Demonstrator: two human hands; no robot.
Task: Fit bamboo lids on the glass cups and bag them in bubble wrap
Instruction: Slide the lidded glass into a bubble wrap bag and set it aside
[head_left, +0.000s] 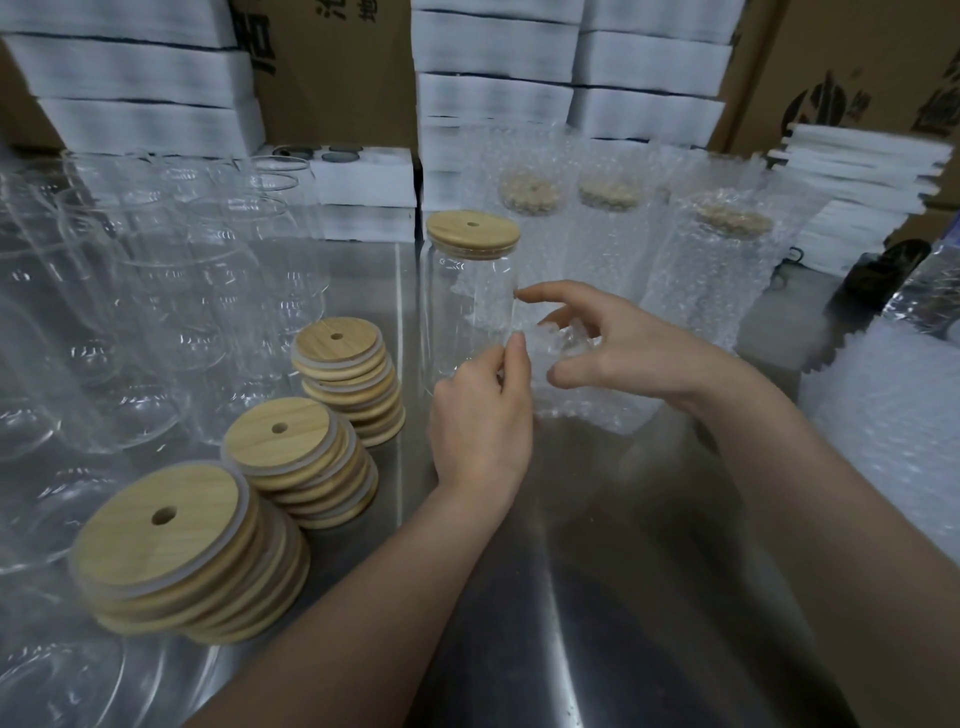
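While three stacks of bamboo lids (171, 540) wait at the near left of the steel table (597, 571), a person works open a bubble-wrap bag (569, 338) just beside a glass cup (470, 312). The cup stands upright with its lid (472, 234) fitted, but it is not yet bagged. The left hand (480, 415) pinches the bag's edge between thumb and fingertips. The right hand (618, 353) holds the bag's mouth in a loose, half-open grip, forefinger stretched toward the cup. Behind them, at least three bagged cups (722, 270) stand lidded inside their wrap, apparently finished. At far left a crowd of empty glasses (156, 270) has no lids, so most of the job looks to lie ahead. Spare wrap (883, 415) lies at right; white foam stacks (493, 67) and cartons (332, 62) line the back.
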